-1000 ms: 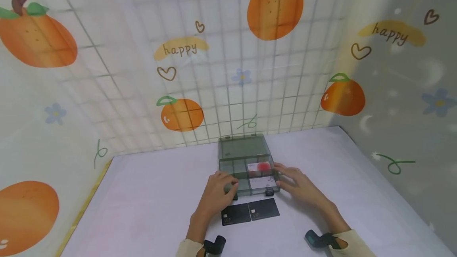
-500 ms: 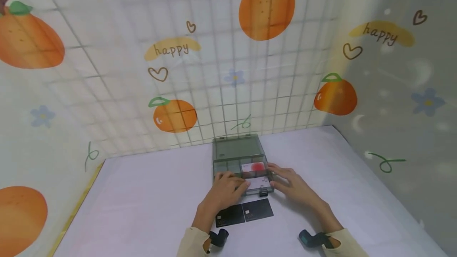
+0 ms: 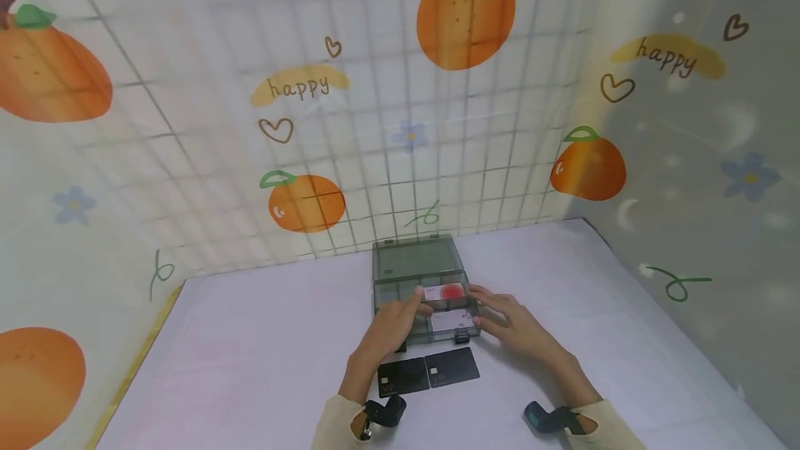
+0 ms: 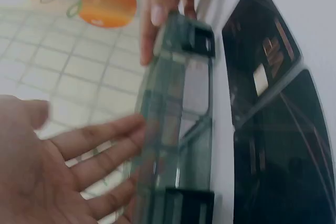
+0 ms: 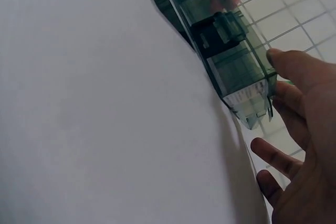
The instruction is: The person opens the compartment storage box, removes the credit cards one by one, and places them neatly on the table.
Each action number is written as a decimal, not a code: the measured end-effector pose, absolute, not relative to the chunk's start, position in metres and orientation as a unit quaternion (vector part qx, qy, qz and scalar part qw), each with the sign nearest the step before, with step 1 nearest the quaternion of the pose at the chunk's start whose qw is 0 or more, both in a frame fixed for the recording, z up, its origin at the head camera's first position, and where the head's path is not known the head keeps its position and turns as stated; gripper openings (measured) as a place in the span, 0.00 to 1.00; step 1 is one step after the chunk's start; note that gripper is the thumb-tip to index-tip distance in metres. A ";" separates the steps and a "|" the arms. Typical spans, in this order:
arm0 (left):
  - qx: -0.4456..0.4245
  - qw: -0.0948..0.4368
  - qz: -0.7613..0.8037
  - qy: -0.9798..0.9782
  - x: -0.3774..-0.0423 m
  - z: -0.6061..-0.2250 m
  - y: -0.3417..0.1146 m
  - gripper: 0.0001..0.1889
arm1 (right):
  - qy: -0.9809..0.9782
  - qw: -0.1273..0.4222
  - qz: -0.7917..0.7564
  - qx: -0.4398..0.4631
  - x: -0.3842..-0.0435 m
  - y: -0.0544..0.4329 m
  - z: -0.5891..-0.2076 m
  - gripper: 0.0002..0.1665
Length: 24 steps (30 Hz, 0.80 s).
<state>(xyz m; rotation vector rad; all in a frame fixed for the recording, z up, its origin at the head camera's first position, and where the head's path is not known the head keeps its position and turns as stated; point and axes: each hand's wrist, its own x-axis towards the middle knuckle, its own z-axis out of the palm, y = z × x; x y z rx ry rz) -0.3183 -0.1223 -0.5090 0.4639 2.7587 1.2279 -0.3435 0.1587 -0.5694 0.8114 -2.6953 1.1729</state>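
An open, see-through green plastic box [image 3: 417, 260] with compartments stands on the table, lid tipped back toward the wall. Its right side holds a white card with a red circle [image 3: 451, 292] at the back and a plain-looking white card [image 3: 448, 321] at the front. My left hand [image 3: 392, 323] reaches over the box's left part; in the left wrist view its fingers [image 4: 100, 140] are spread and stretched into the box. My right hand [image 3: 521, 328] rests against the right side, its thumb [image 5: 294, 66] touching the box edge in the right wrist view.
Two black cards marked VIP, a left one [image 3: 403, 376] and a right one [image 3: 453, 367], lie side by side just in front of the box. The white tabletop [image 3: 262, 360] runs back to a cloth wall [image 3: 387, 89] printed with oranges.
My left hand has shifted right over the box, then its thumb has swung up and away from the front white card toward the back row. The right hand stays at the box's side.
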 end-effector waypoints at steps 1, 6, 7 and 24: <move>0.137 0.051 0.422 0.895 -0.318 -0.507 -0.121 0.37 | -0.882 0.046 0.385 0.266 -0.343 0.159 -0.569 0.35; 0.088 0.050 0.420 0.902 -0.314 -0.500 -0.109 0.33 | -0.877 0.048 0.394 0.270 -0.344 0.159 -0.568 0.35; 0.074 0.046 0.412 0.907 -0.314 -0.499 -0.106 0.33 | -0.877 0.047 0.395 0.270 -0.344 0.159 -0.568 0.35; -0.023 0.192 0.535 0.823 -0.310 -0.483 -0.091 0.44 | -0.874 0.051 0.402 0.270 -0.344 0.160 -0.571 0.34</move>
